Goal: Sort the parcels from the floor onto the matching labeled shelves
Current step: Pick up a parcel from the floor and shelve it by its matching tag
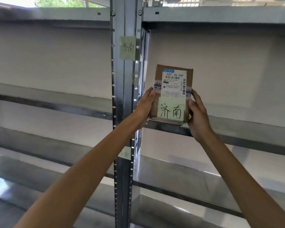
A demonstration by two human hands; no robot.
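A small brown cardboard parcel (172,94) stands upright at the front edge of the right-hand metal shelf (240,129). It carries a white shipping label and a pale green note with handwritten characters. My left hand (146,106) holds its left side and my right hand (198,113) holds its right side, fingers curled round the edges. A matching pale green note (127,47) with the same characters is stuck on the upright post just left of this shelf bay.
The grey metal upright post (122,112) divides two shelving bays. A second green note (124,153) sits lower on the post, partly hidden by my left forearm. Bare shelves (204,176) run below and to the left (48,104).
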